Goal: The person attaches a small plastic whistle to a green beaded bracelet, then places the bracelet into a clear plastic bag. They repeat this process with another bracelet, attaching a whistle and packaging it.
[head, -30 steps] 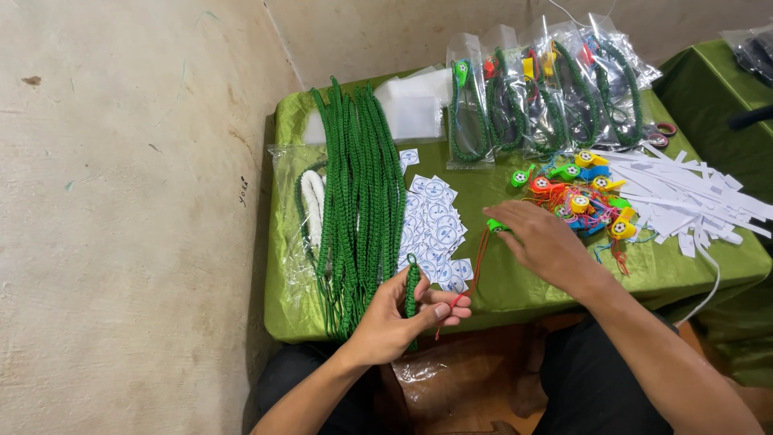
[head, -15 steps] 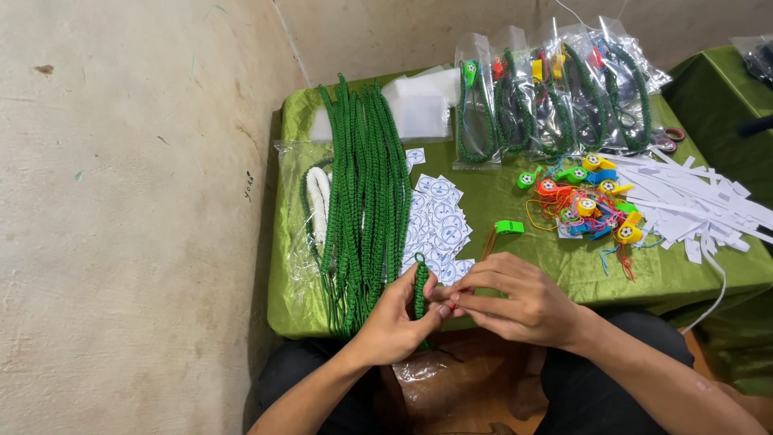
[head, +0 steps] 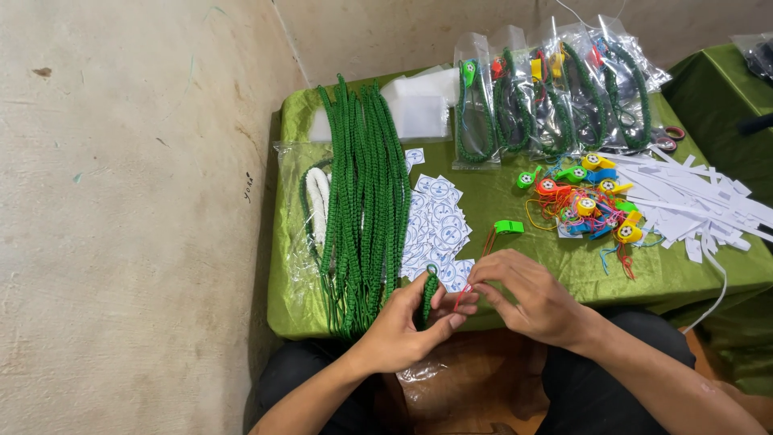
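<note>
At the bench's [head: 644, 282] six o'clock edge, the left hand [head: 403, 326] grips a green braided cord [head: 428, 296]; the right hand's [head: 531, 302] fingers pinch a red string [head: 475, 270] leading to a green whistle [head: 508, 227].

- Bundle of green braided cords [head: 364, 201] lying across the green-draped table [head: 684, 278], at ten o'clock.
- Bagged cords [head: 555, 93] leaning at one o'clock.
- Coloured whistles [head: 592, 201] and white paper strips [head: 692, 197] sitting at two o'clock.
- Round white stickers [head: 437, 225] spreading at centre.
</note>
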